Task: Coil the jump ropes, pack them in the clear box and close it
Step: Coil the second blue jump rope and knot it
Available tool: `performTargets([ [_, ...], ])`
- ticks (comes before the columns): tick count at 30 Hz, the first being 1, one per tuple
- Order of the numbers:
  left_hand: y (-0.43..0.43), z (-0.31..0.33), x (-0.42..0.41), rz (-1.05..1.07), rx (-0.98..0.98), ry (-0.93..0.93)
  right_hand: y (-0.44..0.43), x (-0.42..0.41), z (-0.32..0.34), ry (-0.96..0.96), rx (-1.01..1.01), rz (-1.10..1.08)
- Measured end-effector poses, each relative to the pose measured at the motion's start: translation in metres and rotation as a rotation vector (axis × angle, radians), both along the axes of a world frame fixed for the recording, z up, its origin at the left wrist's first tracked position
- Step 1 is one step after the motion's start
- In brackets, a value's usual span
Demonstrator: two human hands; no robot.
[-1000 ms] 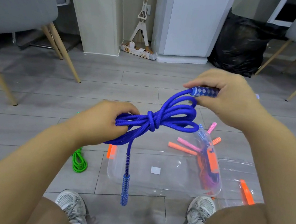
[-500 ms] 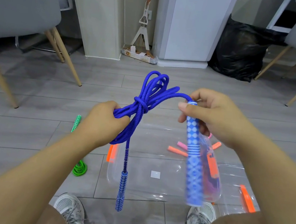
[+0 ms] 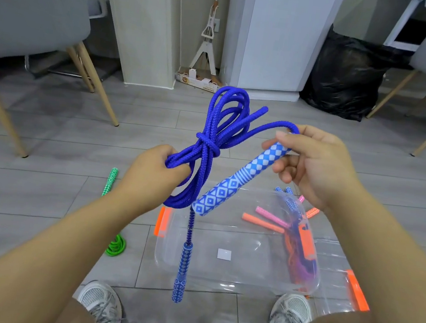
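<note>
A blue jump rope [image 3: 213, 139], coiled and knotted at its middle, stands up from my left hand [image 3: 154, 178], which grips the lower end of the coil. My right hand [image 3: 311, 165] pinches the top of one blue-and-white patterned handle [image 3: 239, 182], which slants down to the left. The other blue handle [image 3: 181, 271] hangs straight down over the clear box [image 3: 234, 275] on the floor. Inside the box, against its right wall, lie orange and purple ropes [image 3: 303, 249]. A green jump rope [image 3: 114, 246] lies on the floor to the left.
The box's clear lid with an orange clip [image 3: 357, 291] lies to the right. Pink and orange handles [image 3: 266, 220] rest behind the box. Grey chairs [image 3: 31, 10] stand left and right, a black bag [image 3: 347, 76] and a mop [image 3: 209, 33] further back. My shoes [image 3: 100, 301] are below.
The coil has swung from lying sideways to standing up. My right hand came down and to the right, and its handle now slants down-left instead of hanging straight.
</note>
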State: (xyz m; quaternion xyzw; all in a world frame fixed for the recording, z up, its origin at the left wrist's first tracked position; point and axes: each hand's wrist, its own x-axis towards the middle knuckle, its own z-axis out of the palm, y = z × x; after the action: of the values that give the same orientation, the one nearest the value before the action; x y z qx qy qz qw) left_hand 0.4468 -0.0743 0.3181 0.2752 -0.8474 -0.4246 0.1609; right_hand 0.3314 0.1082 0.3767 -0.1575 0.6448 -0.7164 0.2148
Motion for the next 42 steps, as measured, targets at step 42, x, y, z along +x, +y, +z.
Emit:
performTargets([
  [42, -0.008, 0.002, -0.002, -0.241, 0.468, 0.27, 0.005, 0.001, -0.006, 0.317, 0.027, -0.098],
])
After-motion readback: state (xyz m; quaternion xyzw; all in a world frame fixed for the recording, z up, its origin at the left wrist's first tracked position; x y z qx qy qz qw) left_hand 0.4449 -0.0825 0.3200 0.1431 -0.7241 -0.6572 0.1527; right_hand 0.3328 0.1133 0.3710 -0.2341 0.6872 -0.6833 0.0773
